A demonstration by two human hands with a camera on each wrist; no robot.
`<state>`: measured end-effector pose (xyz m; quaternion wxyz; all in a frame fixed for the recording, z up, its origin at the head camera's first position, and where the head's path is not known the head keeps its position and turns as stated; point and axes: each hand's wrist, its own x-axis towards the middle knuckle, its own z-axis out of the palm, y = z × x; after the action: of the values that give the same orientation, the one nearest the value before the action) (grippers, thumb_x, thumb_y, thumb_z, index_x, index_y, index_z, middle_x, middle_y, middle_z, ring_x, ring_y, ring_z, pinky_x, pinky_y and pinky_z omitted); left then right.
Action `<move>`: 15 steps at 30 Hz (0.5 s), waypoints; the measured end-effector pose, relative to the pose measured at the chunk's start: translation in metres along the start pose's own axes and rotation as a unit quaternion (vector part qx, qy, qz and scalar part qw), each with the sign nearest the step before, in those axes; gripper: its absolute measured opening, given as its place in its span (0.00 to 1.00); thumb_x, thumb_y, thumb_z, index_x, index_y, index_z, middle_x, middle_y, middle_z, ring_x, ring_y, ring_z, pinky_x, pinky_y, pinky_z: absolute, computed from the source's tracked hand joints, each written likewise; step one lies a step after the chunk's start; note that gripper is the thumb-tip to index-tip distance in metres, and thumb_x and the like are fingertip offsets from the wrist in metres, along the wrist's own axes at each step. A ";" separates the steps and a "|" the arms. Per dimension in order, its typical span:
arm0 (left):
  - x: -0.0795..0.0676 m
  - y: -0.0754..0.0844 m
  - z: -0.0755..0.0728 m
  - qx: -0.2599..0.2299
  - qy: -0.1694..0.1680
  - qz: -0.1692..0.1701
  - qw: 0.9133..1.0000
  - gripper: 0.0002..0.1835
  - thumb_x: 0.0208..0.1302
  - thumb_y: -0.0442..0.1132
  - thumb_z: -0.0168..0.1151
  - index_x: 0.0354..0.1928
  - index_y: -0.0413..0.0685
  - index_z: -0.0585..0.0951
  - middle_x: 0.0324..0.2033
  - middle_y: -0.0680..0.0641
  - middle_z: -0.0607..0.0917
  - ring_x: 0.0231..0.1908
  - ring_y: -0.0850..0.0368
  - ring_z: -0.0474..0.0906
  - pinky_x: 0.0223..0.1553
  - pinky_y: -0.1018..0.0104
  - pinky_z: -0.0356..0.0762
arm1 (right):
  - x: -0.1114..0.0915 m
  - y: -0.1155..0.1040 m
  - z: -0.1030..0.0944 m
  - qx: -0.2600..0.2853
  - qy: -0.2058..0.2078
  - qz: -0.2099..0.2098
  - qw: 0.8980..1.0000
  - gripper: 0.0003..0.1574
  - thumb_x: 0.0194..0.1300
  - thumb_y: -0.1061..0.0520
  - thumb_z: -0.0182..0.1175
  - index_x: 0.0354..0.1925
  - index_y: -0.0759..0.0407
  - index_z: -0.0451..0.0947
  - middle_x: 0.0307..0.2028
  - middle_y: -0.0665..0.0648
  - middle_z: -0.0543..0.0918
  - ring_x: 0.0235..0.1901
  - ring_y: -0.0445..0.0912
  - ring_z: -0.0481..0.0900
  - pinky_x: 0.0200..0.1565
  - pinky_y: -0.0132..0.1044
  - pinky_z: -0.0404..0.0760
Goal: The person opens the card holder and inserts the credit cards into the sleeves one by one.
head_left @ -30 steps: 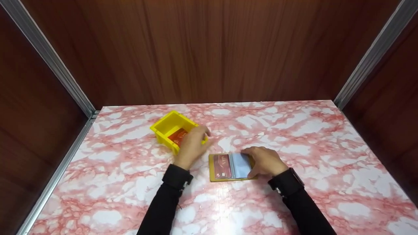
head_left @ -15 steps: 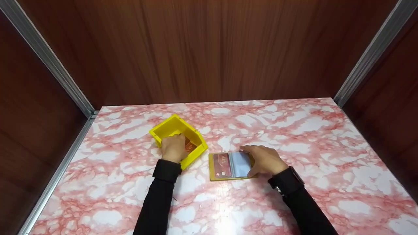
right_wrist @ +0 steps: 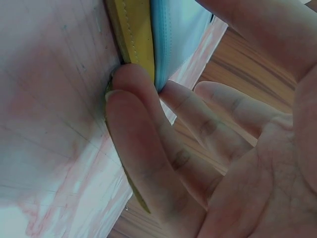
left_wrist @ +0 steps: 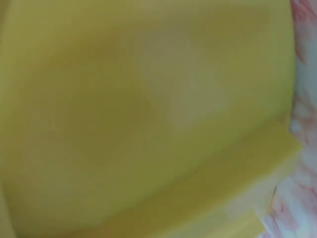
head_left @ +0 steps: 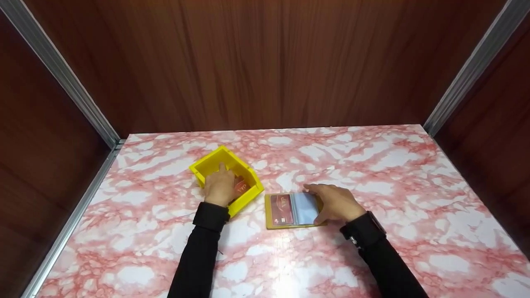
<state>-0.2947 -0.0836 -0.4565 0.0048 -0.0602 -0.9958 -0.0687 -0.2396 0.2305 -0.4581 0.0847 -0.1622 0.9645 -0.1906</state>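
The spread card holder [head_left: 292,210] lies on the table [head_left: 414,198], its right side touched by the right hand [head_left: 337,203], fingers extended, while the left hand [head_left: 219,187] (whether gripping, I cannot tell) sits beside a red card [head_left: 241,187] inside the yellow bin [head_left: 248,201].

Long, plain black sleeves [head_left: 193,256] reach down to broad black wristbands [head_left: 211,216], the right one showing a small silvery fitting [head_left: 353,240].

I am seeing a stripy brown back wall [head_left: 265,62] standing behind a pink-and-white table [head_left: 397,194], dark side walls [head_left: 37,99] rising left and right, gray bars [head_left: 64,74] running down the corners, and light [head_left: 285,285] shining on top.
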 end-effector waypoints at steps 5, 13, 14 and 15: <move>-0.002 -0.002 -0.001 -0.081 0.038 0.014 0.996 0.24 0.46 0.40 0.86 0.44 0.39 0.86 0.48 0.36 0.85 0.40 0.39 0.83 0.46 0.46 0.83 | -0.001 0.000 0.000 0.000 0.002 0.000 1.000 0.64 0.38 0.56 0.87 0.74 0.53 0.71 0.64 0.58 0.83 0.62 0.59 0.80 0.58 0.59 0.78; -0.002 -0.005 -0.009 -0.134 0.028 0.029 0.990 0.13 0.70 0.42 0.69 0.52 0.47 0.85 0.42 0.42 0.88 0.41 0.44 0.83 0.48 0.49 0.80 | 0.000 0.000 0.000 -0.006 0.003 -0.002 1.000 0.63 0.38 0.56 0.87 0.73 0.53 0.72 0.63 0.59 0.83 0.61 0.60 0.80 0.57 0.60 0.79; -0.001 -0.005 -0.010 -0.135 0.024 0.027 0.990 0.13 0.73 0.43 0.65 0.55 0.48 0.84 0.44 0.42 0.88 0.41 0.44 0.83 0.48 0.49 0.80 | 0.000 0.000 0.000 -0.008 0.003 -0.004 1.000 0.63 0.38 0.55 0.87 0.72 0.54 0.72 0.63 0.59 0.83 0.60 0.60 0.80 0.57 0.60 0.79; -0.001 -0.005 -0.011 -0.137 0.022 0.027 0.990 0.14 0.75 0.43 0.63 0.57 0.48 0.83 0.44 0.41 0.88 0.42 0.44 0.82 0.49 0.49 0.80 | 0.000 0.000 0.000 -0.010 0.003 -0.006 1.000 0.62 0.37 0.55 0.87 0.72 0.54 0.73 0.62 0.59 0.84 0.60 0.60 0.81 0.56 0.60 0.79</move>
<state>-0.2940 -0.0899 -0.4466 0.0201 -0.0852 -0.9746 -0.2060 -0.2395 0.2305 -0.4579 0.0786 -0.1686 0.9655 -0.1825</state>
